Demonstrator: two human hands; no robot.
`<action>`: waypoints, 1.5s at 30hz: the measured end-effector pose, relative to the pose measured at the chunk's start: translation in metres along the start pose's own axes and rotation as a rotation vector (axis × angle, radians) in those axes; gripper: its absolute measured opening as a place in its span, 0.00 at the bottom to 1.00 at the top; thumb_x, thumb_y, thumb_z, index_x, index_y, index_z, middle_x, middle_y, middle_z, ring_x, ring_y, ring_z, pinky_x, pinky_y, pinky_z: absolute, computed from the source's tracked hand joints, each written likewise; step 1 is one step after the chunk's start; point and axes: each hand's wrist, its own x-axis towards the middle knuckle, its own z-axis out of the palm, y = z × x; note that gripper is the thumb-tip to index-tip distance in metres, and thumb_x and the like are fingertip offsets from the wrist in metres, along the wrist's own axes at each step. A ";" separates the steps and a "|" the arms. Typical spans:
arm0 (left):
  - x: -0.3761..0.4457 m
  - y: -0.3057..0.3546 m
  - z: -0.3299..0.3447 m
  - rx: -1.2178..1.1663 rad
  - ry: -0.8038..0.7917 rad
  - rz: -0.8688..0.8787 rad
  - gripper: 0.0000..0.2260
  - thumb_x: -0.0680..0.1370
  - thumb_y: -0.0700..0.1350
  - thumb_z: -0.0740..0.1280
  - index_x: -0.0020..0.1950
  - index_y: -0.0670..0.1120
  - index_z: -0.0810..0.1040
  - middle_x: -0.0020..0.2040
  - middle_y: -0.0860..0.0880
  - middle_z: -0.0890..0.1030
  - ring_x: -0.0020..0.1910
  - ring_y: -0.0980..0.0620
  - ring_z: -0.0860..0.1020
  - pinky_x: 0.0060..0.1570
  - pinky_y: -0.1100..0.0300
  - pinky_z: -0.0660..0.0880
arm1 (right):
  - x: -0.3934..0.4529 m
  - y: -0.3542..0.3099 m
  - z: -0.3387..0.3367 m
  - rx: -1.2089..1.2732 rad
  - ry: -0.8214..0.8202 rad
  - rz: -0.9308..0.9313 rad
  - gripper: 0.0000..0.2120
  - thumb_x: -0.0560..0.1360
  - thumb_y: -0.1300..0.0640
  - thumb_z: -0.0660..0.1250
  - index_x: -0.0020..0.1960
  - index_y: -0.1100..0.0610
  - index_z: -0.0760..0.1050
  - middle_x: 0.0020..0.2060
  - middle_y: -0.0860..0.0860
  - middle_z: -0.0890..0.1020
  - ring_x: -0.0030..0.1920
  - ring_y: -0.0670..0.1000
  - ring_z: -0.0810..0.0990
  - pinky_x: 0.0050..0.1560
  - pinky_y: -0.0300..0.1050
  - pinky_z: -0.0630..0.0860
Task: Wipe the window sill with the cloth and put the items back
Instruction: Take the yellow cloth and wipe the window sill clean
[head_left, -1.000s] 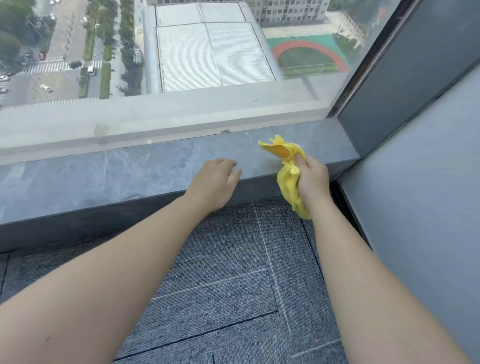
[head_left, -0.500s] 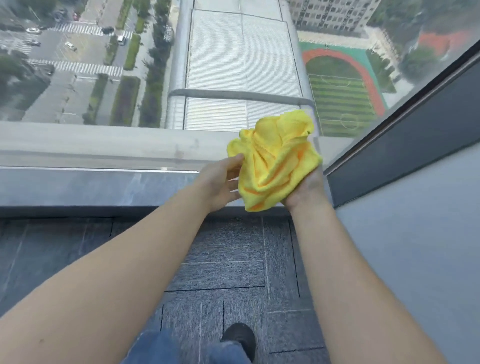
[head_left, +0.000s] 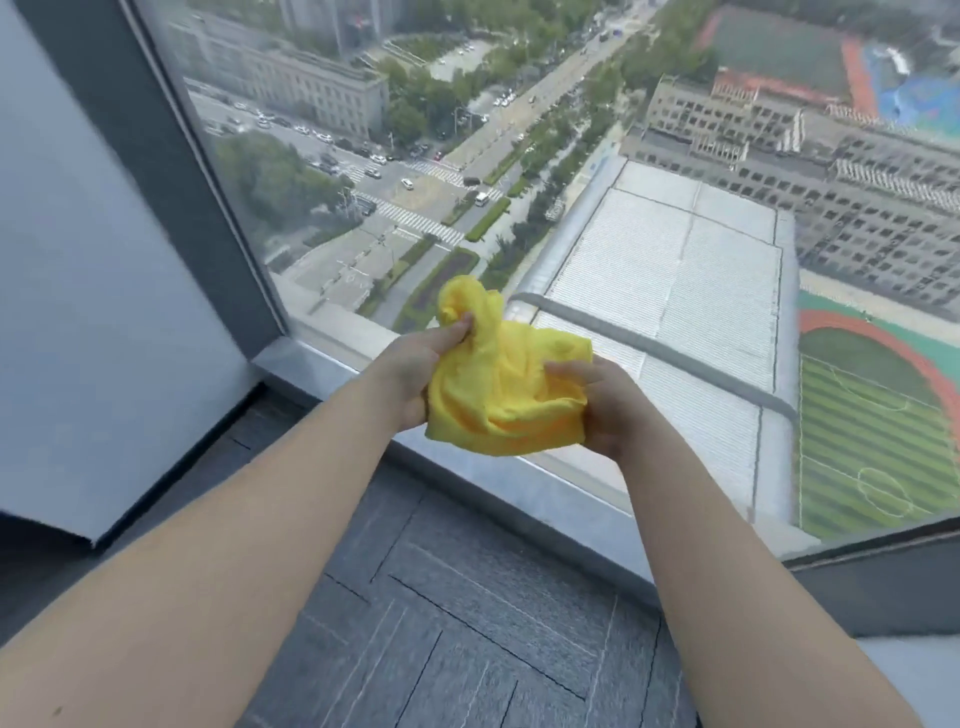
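A crumpled yellow cloth (head_left: 498, 384) hangs in the air between both hands, above the grey stone window sill (head_left: 550, 493). My left hand (head_left: 415, 364) pinches its upper left corner. My right hand (head_left: 602, 405) grips its right side from below. The sill runs diagonally from the left corner down to the right, and no items stand on the part I see.
A large window pane (head_left: 623, 208) rises behind the sill, with the city far below. A grey wall panel (head_left: 93, 312) and dark window frame (head_left: 156, 156) stand at the left. Grey carpet tiles (head_left: 467, 623) cover the floor under my arms.
My left hand has taken hold of the cloth, so both hands now hold it. The view has swung left, toward the sill's left corner.
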 end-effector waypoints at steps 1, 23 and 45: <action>-0.021 0.016 -0.018 -0.008 0.064 0.038 0.16 0.78 0.49 0.57 0.60 0.42 0.73 0.46 0.47 0.80 0.44 0.49 0.80 0.43 0.54 0.78 | -0.004 -0.006 0.028 -0.009 -0.058 0.001 0.09 0.74 0.66 0.61 0.52 0.59 0.75 0.42 0.55 0.81 0.38 0.54 0.81 0.38 0.46 0.81; -0.655 0.066 -0.442 -0.360 1.001 0.490 0.23 0.76 0.59 0.54 0.65 0.46 0.70 0.61 0.45 0.77 0.52 0.48 0.77 0.45 0.51 0.73 | -0.297 0.131 0.708 -0.712 -1.055 -0.438 0.29 0.74 0.68 0.61 0.70 0.47 0.64 0.62 0.48 0.71 0.58 0.49 0.69 0.55 0.43 0.69; -0.926 -0.003 -0.657 -0.707 1.660 0.752 0.16 0.76 0.43 0.63 0.63 0.39 0.71 0.59 0.41 0.77 0.46 0.45 0.77 0.52 0.50 0.72 | -0.468 0.337 1.062 -0.764 -1.419 -0.087 0.14 0.76 0.62 0.61 0.33 0.55 0.62 0.30 0.51 0.68 0.32 0.50 0.68 0.35 0.43 0.66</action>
